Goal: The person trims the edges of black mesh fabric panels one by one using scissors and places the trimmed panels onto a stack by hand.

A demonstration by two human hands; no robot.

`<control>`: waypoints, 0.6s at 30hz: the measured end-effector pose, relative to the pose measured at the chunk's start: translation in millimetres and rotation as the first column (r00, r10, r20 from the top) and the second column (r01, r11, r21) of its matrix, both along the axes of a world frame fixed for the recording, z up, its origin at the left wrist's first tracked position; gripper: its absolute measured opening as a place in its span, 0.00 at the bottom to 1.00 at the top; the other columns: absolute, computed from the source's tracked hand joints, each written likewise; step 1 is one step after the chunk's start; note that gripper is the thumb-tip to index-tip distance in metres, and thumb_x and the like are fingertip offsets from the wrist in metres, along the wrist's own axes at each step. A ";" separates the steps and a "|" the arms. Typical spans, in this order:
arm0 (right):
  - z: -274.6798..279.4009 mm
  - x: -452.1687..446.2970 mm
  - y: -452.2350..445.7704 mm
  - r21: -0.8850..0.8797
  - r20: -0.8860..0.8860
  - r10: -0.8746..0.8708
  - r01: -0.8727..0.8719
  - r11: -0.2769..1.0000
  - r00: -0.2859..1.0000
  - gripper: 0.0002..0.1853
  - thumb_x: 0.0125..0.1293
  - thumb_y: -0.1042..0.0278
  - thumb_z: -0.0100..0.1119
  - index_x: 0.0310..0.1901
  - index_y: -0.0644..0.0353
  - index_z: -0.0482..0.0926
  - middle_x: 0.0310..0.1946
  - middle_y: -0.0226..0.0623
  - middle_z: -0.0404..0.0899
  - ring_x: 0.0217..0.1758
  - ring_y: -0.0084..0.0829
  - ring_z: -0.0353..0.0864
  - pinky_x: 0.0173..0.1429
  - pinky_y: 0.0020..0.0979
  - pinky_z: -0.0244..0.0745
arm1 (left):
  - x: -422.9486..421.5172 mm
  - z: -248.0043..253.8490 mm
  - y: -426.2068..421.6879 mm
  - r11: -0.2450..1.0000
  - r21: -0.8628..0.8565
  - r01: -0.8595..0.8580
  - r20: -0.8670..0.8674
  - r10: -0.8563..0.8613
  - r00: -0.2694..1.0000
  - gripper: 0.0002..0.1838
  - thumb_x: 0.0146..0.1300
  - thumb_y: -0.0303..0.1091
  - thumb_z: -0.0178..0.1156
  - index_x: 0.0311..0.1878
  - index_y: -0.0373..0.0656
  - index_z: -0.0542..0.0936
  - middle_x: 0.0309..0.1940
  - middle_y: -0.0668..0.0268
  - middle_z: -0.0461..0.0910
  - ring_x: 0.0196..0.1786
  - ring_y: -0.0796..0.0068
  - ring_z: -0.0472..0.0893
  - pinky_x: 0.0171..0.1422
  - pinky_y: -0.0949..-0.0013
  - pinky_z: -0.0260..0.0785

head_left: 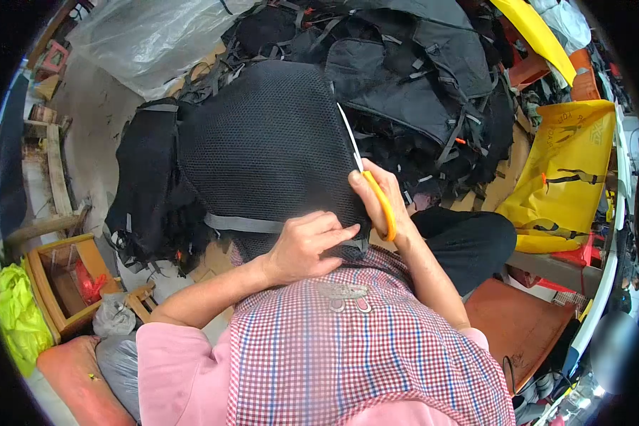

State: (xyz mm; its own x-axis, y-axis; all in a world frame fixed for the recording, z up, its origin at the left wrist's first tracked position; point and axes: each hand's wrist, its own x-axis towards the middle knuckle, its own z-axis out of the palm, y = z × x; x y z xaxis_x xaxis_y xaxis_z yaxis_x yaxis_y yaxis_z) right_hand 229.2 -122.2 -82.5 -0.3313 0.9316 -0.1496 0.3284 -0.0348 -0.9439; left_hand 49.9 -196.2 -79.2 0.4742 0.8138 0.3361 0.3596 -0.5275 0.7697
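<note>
A black backpack [263, 142] with a mesh panel lies across my lap, a grey strap [245, 224] crossing its lower part. My left hand [309, 245] is at the near edge of the backpack, fingers bent and closed on the fabric, the index finger pointing right. My right hand [380, 195] grips scissors [387, 213] with yellow handles. Their blades [349, 135] point away from me along the right edge of the mesh panel and look nearly together.
Beyond my lap rises a large heap of black backpacks [419, 78] with loose straps. Clear plastic sheeting [149, 42] lies at the back left. A wooden box [67, 280] stands at left, a yellow printed sheet [564, 170] hangs at right, and a brown seat [518, 326] is below it.
</note>
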 end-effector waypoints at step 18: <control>-7.6 -14.7 15.5 0.100 -0.035 -0.115 0.118 0.988 0.993 0.23 0.74 0.50 0.50 0.31 0.66 0.74 0.19 0.35 0.66 0.25 0.22 0.63 0.30 0.32 0.63 | 1.3 -6.2 2.9 0.995 -0.082 0.054 0.034 -0.051 0.998 0.29 0.37 0.28 0.67 0.50 0.38 0.84 0.30 0.62 0.77 0.31 0.66 0.78 0.36 0.66 0.72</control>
State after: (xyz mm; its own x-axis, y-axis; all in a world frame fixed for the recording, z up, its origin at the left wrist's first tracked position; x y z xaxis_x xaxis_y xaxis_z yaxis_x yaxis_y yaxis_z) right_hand 214.5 -106.7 -90.0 -0.2221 0.9740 -0.0445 0.3004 0.0249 -0.9535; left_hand 51.1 -193.3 -85.3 0.5071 0.8137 0.2841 0.3076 -0.4787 0.8223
